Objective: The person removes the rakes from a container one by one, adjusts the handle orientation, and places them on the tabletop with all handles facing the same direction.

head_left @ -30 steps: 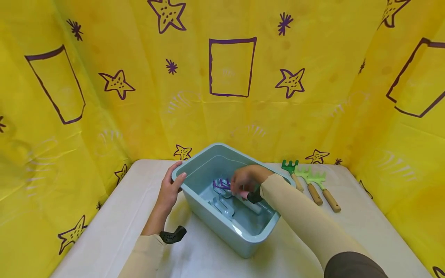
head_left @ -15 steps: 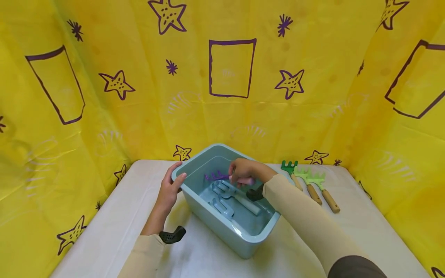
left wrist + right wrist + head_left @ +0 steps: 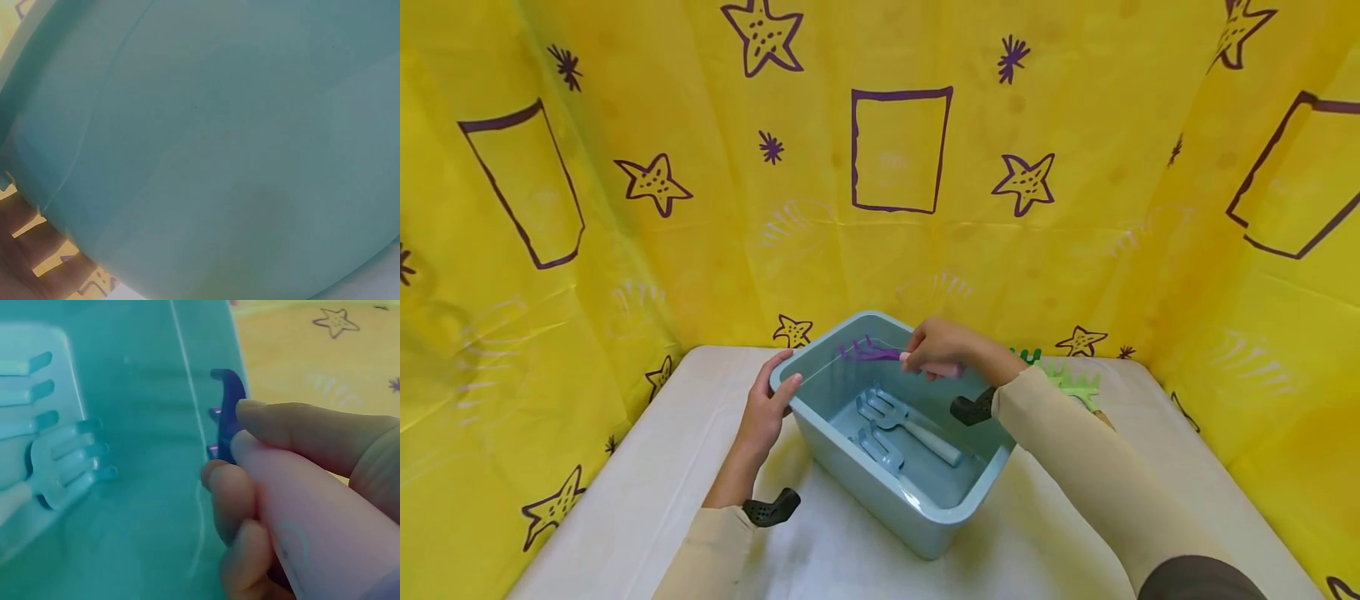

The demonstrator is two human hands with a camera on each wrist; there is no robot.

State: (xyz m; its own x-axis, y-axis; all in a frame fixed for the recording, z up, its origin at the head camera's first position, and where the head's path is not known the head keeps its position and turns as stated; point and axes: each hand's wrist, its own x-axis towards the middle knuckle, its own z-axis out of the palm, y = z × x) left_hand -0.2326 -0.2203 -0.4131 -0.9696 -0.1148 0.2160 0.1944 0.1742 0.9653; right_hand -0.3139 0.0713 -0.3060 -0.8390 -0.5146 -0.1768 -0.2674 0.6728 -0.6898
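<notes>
A light blue plastic bin [image 3: 857, 487] stands at a slant on the table. My left hand [image 3: 766, 408] grips its left corner, thumb over the rim and fingers outside; the left wrist view shows those fingers [image 3: 40, 250] at the bin's wall. My right hand [image 3: 946, 343] holds a small hand rake [image 3: 880, 353] with purple tines and a pink handle [image 3: 312, 500], raised inside the bin near the far rim. Thumb and curled fingers close round the handle just behind the purple head. On the bin's floor lie two blue hand rakes, one whole [image 3: 887, 412] and one partly hidden by the near wall [image 3: 880, 448].
Right of the bin, green hand rakes lie on the white-covered table [image 3: 647, 467]: a light green one [image 3: 1081, 387] and a dark green one [image 3: 1026, 356], largely hidden behind my right sleeve [image 3: 1060, 450]. A yellow patterned curtain [image 3: 895, 267] surrounds the table.
My right hand has lifted the purple rake from the bin's floor up toward the far rim, moving slightly right. The blue rakes beneath show more fully. My left hand stays on the rim.
</notes>
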